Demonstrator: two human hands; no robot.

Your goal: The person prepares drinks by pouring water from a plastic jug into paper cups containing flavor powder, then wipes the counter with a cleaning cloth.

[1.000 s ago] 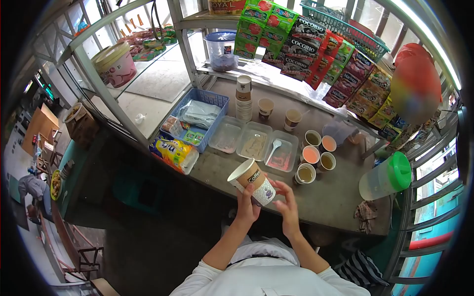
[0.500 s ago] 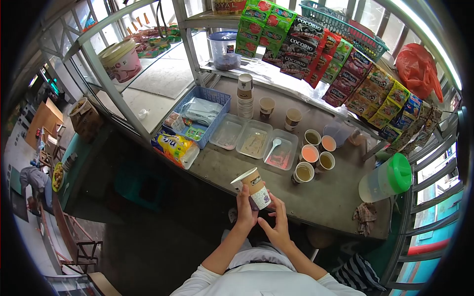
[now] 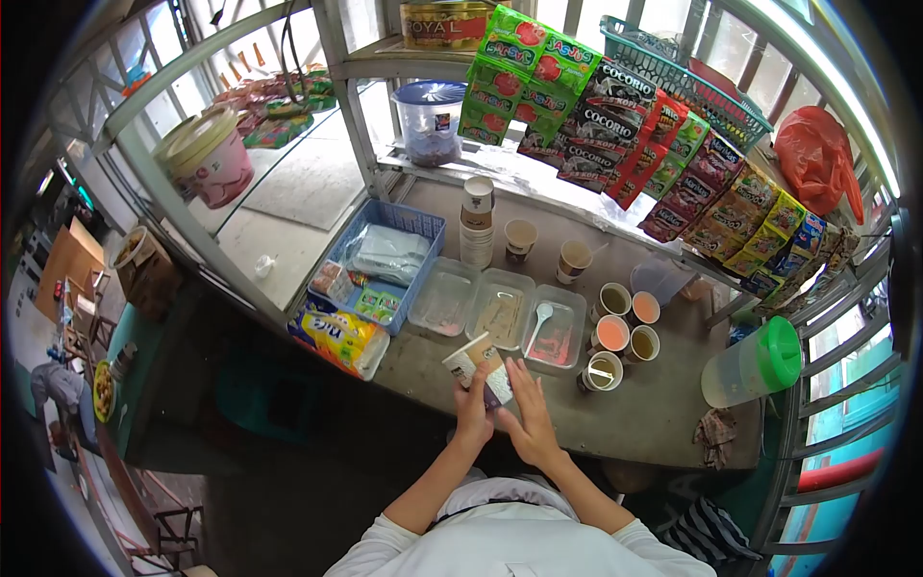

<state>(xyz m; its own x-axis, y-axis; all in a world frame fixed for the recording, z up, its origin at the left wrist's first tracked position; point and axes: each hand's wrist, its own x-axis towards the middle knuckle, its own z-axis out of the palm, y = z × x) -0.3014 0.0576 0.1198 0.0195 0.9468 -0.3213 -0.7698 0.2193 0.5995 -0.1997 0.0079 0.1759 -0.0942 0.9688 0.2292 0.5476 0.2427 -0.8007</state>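
A printed paper cup [image 3: 480, 369] is held tilted above the counter's front edge. My left hand [image 3: 472, 412] is wrapped round its lower left side. My right hand [image 3: 528, 413] lies against the cup's right side with its fingers stretched out. Just beyond the hands are three shallow clear trays, and a white spoon [image 3: 538, 325] rests in the right-hand tray [image 3: 574, 334]. To the right, several filled cups stand grouped, among them one with pink liquid [image 3: 611, 334] and one with brownish liquid [image 3: 603, 371]. A stack of cups [image 3: 476, 236] stands behind the trays.
A blue basket [image 3: 431, 234] with packets and a yellow package [image 3: 336, 337] are at the left. A green-lidded jug [image 3: 750, 361] and a crumpled cloth [image 3: 714, 435] sit at the right. Sachet strips [image 3: 601, 120] hang overhead. A bent-over person [image 3: 65, 389] is at the far left.
My right hand has moved up against the cup, its fingers straighter. The cup has shifted slightly left and down in view, as the whole view has shifted a little.
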